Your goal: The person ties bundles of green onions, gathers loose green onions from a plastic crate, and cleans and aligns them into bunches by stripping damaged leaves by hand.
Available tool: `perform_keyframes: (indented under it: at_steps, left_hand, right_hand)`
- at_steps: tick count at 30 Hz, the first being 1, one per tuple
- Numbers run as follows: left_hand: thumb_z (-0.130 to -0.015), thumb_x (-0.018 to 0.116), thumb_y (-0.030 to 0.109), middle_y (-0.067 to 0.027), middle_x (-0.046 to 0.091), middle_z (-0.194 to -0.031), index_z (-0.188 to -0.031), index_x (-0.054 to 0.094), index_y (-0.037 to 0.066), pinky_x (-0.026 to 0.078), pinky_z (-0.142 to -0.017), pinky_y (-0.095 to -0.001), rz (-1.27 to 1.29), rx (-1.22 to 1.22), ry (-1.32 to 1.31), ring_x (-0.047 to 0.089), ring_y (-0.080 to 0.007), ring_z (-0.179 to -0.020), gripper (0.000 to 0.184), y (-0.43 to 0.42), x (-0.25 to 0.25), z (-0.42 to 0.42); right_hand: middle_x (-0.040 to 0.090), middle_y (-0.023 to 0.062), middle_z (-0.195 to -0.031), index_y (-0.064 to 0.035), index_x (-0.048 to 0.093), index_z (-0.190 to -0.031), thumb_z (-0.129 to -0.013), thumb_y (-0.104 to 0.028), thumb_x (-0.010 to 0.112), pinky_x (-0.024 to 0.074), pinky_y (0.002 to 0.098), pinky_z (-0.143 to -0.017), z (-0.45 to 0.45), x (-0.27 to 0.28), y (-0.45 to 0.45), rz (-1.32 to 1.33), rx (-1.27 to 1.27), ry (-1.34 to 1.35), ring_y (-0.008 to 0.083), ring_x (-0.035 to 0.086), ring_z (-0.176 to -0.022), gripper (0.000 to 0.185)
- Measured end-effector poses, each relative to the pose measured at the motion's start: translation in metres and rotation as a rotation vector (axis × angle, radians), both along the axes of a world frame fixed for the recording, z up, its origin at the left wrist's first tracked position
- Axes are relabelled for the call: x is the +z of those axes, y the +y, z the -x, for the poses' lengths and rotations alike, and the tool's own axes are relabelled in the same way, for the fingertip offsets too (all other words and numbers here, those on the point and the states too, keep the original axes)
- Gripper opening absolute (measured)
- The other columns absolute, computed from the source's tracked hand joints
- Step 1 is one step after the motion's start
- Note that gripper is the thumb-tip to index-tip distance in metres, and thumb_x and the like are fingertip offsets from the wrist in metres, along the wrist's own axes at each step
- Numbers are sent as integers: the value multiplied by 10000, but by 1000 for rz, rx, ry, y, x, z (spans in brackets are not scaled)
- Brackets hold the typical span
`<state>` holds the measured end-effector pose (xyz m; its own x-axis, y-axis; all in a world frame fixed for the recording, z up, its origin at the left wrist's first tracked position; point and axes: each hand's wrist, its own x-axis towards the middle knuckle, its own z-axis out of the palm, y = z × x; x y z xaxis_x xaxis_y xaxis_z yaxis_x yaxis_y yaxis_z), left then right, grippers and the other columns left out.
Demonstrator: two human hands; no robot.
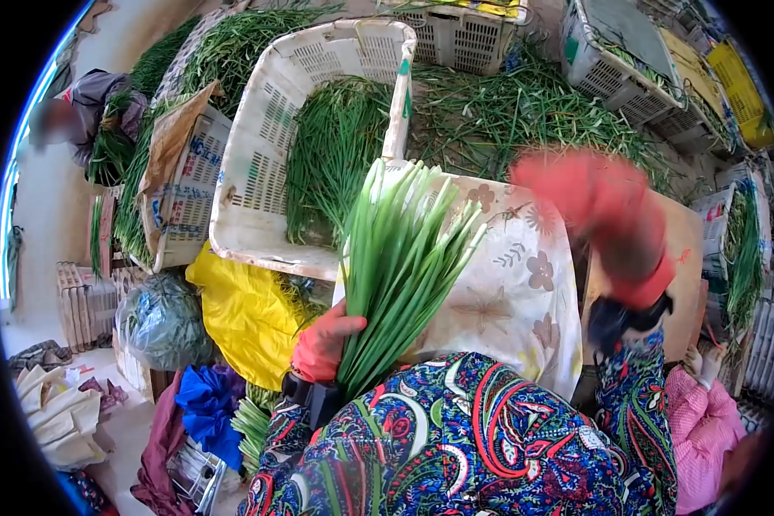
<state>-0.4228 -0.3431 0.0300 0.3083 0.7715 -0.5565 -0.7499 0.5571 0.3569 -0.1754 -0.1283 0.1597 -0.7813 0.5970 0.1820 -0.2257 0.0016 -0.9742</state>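
Observation:
My left hand (325, 341), in a red rubber glove, is closed around the lower part of a bunch of green onions (396, 267). Their pale white ends fan upward, over a board covered with a flower-patterned cloth (525, 284). My right hand (576, 185), also red-gloved, is raised beyond the cloth's right edge, apart from the bunch. Motion smears its fingers, so I cannot make out their shape or whether they hold anything. Just past the bunch, a white plastic crate (258, 163) lies with more green onions (340, 146) inside.
Loose greens (507, 112) cover the floor ahead. More crates (623, 73) stand at the back right. A yellow plastic sheet (249, 318) and a clear bag of greens (168, 318) lie on my left. One person (103, 103) holds greens at far left; another in pink (701, 430) sits at right.

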Motion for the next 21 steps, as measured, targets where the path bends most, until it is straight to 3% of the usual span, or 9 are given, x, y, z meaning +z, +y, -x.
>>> perform_keyframes:
  at_steps: [2, 5, 6, 7, 8, 10, 14, 18, 21]
  left_hand:
    - [-719, 636, 136, -122, 536, -1141, -1276, 359, 14, 448, -846, -348, 1, -11, 14, 557, -234, -977, 634, 0, 6, -3]
    - [-733, 628, 107, -110, 514, -1170, -1286, 351, 25, 421, -871, -341, -48, -30, 68, 528, -217, -1016, 623, 5, 6, -7]
    - [-738, 622, 93, -109, 507, -1179, -1290, 349, 30, 414, -879, -340, -30, -45, 74, 519, -214, -1028, 619, 3, 11, -9]
    - [-741, 618, 87, -108, 504, -1183, -1296, 342, 34, 411, -881, -341, -27, -71, 91, 516, -214, -1030, 622, 2, 13, -9]
    - [-743, 615, 80, -107, 500, -1187, -1301, 335, 37, 409, -884, -342, -29, -98, 110, 514, -214, -1033, 626, 4, 13, -8]
    - [-731, 624, 89, -115, 501, -1189, -1296, 339, 38, 415, -885, -363, -19, -128, 173, 518, -230, -1036, 635, 6, 18, -9]
    - [-709, 653, 144, -136, 511, -1184, -1276, 360, 30, 434, -878, -405, -9, -146, 257, 530, -266, -1036, 648, 9, 24, -16]
    - [-748, 610, 113, -109, 484, -1210, -1323, 298, 47, 425, -871, -346, -7, -94, 54, 509, -223, -1047, 657, 1, 10, -13]
    - [-741, 625, 161, -157, 490, -1195, -1313, 302, 32, 449, -843, -395, 7, -35, -77, 539, -289, -997, 669, 3, 18, -14]
  right_hand:
    - [553, 114, -1101, -34, 601, -1055, -808, -141, 573, 337, 330, -955, 0, 1, 16, -199, -602, -185, 220, 500, -1040, 271]
    - [532, 65, -1155, -27, 564, -1096, -862, -220, 548, 394, 265, -882, 7, -34, 50, -838, -330, -326, 123, 482, -1040, 304]
    - [546, 82, -1124, -29, 567, -1081, -839, -202, 571, 389, 274, -896, 17, -41, 20, -221, -218, -153, 173, 496, -1041, 297]
    - [541, 111, -1122, -48, 588, -1049, -805, -158, 599, 396, 313, -902, 30, -44, 7, -144, -142, -194, 236, 493, -1067, 268]
    - [558, 118, -1089, -68, 606, -1019, -783, -217, 611, 407, 332, -891, 37, -70, 10, -948, -292, -214, 251, 500, -1056, 279]
    - [587, 107, -1038, -79, 618, -992, -769, -331, 606, 425, 301, -829, 55, -77, 2, -1075, -480, -480, 218, 533, -980, 336]
    - [607, 102, -975, -64, 627, -983, -761, -401, 583, 422, 276, -731, 72, -94, 23, -30, 130, -482, 206, 562, -847, 406]
    - [542, 80, -1151, -74, 605, -1054, -814, -320, 555, 372, 263, -890, 57, -89, 35, 15, 159, -400, 181, 476, -1083, 346]
    - [397, 68, -1333, -147, 528, -1191, -862, -335, 509, 297, 313, -1005, 43, -108, 78, -137, 169, -201, 195, 363, -1235, 380]
